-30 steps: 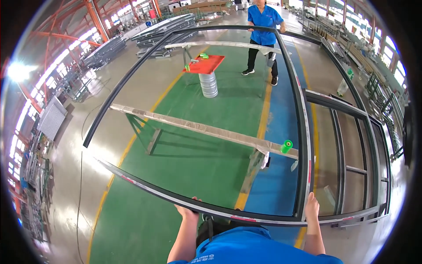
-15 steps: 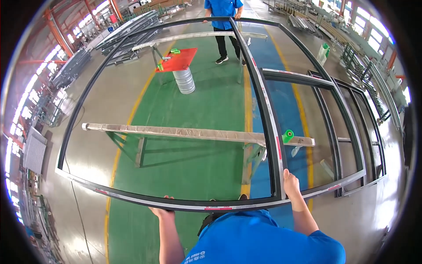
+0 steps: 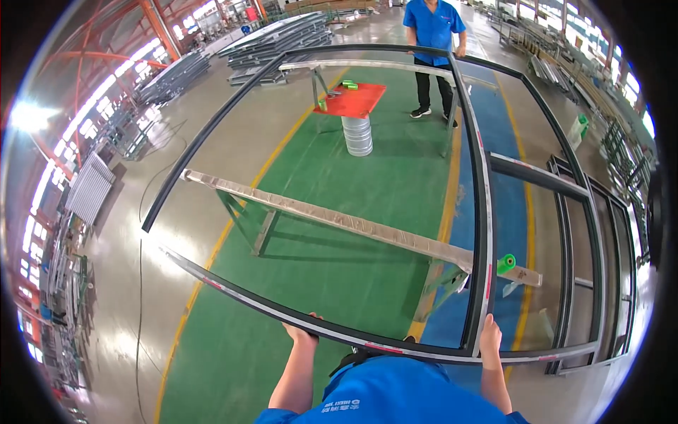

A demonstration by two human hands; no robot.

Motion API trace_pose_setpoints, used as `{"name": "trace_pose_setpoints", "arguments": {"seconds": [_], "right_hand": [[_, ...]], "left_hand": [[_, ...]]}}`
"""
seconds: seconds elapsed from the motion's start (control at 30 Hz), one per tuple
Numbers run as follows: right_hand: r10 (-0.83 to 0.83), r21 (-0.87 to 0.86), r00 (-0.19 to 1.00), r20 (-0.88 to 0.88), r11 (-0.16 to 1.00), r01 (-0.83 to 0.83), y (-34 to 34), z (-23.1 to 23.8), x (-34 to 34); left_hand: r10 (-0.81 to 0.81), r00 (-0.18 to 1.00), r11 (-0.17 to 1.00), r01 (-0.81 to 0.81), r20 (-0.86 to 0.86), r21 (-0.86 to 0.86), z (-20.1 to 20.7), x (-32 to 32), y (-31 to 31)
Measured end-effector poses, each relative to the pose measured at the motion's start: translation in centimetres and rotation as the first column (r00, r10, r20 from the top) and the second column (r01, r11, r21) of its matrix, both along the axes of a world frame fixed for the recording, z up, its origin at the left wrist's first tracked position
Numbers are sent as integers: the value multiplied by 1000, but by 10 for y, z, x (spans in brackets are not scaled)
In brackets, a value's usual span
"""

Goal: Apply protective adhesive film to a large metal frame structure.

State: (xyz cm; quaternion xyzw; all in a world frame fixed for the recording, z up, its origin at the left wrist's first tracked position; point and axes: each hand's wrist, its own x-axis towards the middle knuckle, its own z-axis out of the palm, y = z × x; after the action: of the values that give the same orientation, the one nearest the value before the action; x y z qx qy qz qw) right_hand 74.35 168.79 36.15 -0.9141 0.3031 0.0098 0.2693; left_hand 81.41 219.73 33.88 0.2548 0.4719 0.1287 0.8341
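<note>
A large dark metal frame (image 3: 484, 233) with a crossbar on its right spans the view, with silvery film and red labels along its edges. My left hand (image 3: 302, 331) is closed around its near rail, left of my body. Close to where the long inner bar meets that rail, my right hand (image 3: 490, 335) grips the bar, thumb up. At the far side a person in a blue shirt (image 3: 436, 27) has hands at the far rail. Below the frame stands a wrapped trestle beam (image 3: 332, 218) on green legs. Glare washes out the frame's near left corner.
A second trestle (image 3: 339, 65) stands near the far rail. Between the trestles, a red board (image 3: 353, 100) with small green items tops a silvery drum (image 3: 358, 138). A green roll (image 3: 506, 263) sits on the near beam. More frames (image 3: 616, 283) stand at right; stacked metal (image 3: 279, 42) lies far left.
The whole scene has shifted rightward in the picture and tilted, as my view turned left. Both my hands keep their grip on the frame, and the far person still holds the other side.
</note>
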Motion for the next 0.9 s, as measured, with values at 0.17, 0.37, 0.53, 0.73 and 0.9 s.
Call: {"name": "trace_pose_setpoints", "arguments": {"seconds": [0.17, 0.37, 0.53, 0.73, 0.9], "right_hand": [[-64, 83, 997, 33, 995, 61, -1, -14, -2], [-73, 153, 997, 0, 986, 72, 9, -32, 2], [-101, 194, 995, -27, 976, 104, 18, -44, 3], [-106, 247, 992, -61, 962, 118, 30, -36, 5], [-87, 187, 982, -166, 975, 118, 37, -30, 6]], "left_hand": [[-5, 999, 999, 4, -34, -35, -14, 11, 5], [-8, 1000, 1000, 8, -20, -6, -12, 31, 19], [4, 1000, 1000, -4, -30, -14, -14, 44, 29], [-13, 997, 999, 10, -77, -36, -31, 47, 35], [-52, 994, 997, 47, -99, -55, -44, 48, 36]]}}
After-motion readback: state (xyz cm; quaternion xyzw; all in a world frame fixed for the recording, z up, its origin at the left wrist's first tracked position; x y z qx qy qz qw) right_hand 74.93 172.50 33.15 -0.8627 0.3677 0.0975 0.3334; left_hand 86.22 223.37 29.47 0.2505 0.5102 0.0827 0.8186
